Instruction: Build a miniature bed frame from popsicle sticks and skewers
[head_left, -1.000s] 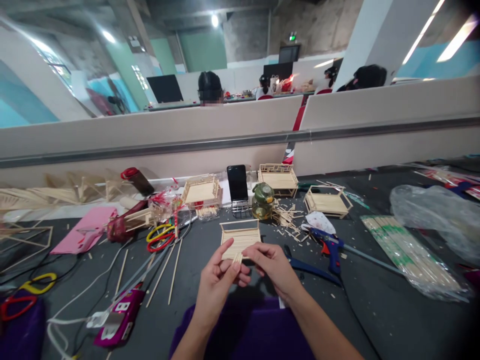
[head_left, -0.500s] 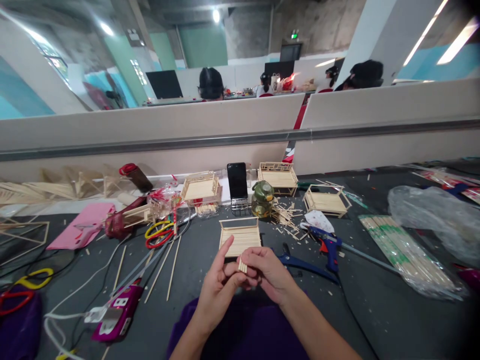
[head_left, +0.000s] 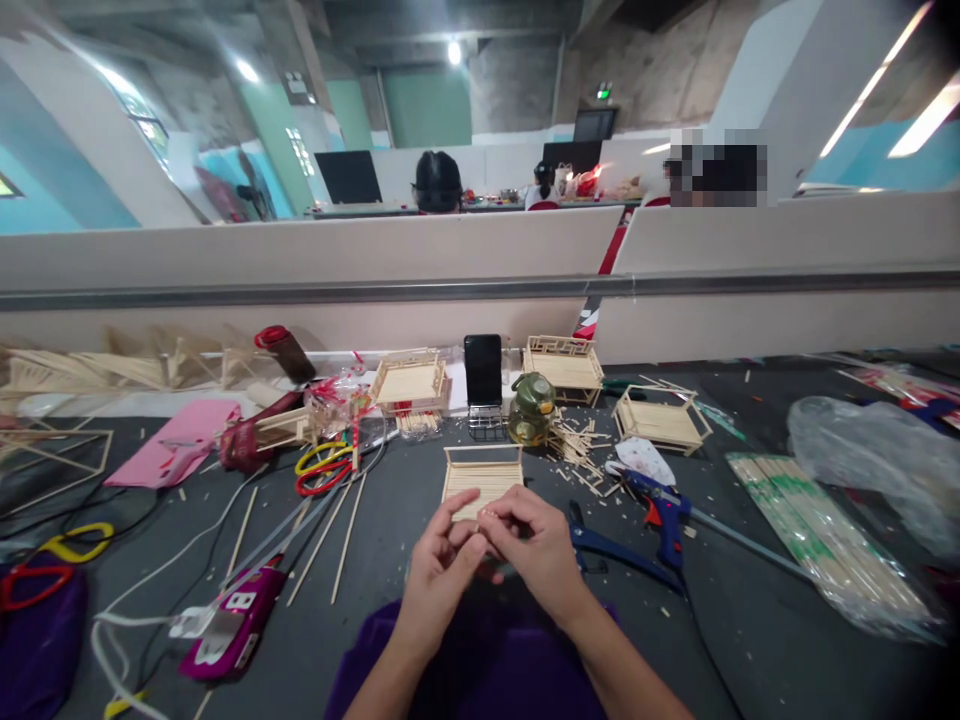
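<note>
My left hand (head_left: 441, 568) and my right hand (head_left: 534, 545) meet in front of me, fingertips together. Between them they grip a few short wooden sticks, now almost wholly covered by the fingers; only pale tips show. The left index finger is raised over the front of a small slatted wooden bench model (head_left: 484, 474), which has a rail along its far side. My right thumb and index finger are pinched together. A blue clamp-like tool (head_left: 626, 555) lies just right of my right hand.
A blue glue gun (head_left: 664, 510) and bagged sticks (head_left: 832, 540) lie right. Cut stick pieces (head_left: 576, 440) surround a green jar (head_left: 531, 410); a phone (head_left: 483, 370) stands behind. Left are scissors (head_left: 324, 468), loose sticks and a magenta power strip (head_left: 238, 620) with cables.
The view has shifted slightly, so the table items sit a little lower and to the right. My fingers have closed over the short sticks, whose ends showed plainly before.
</note>
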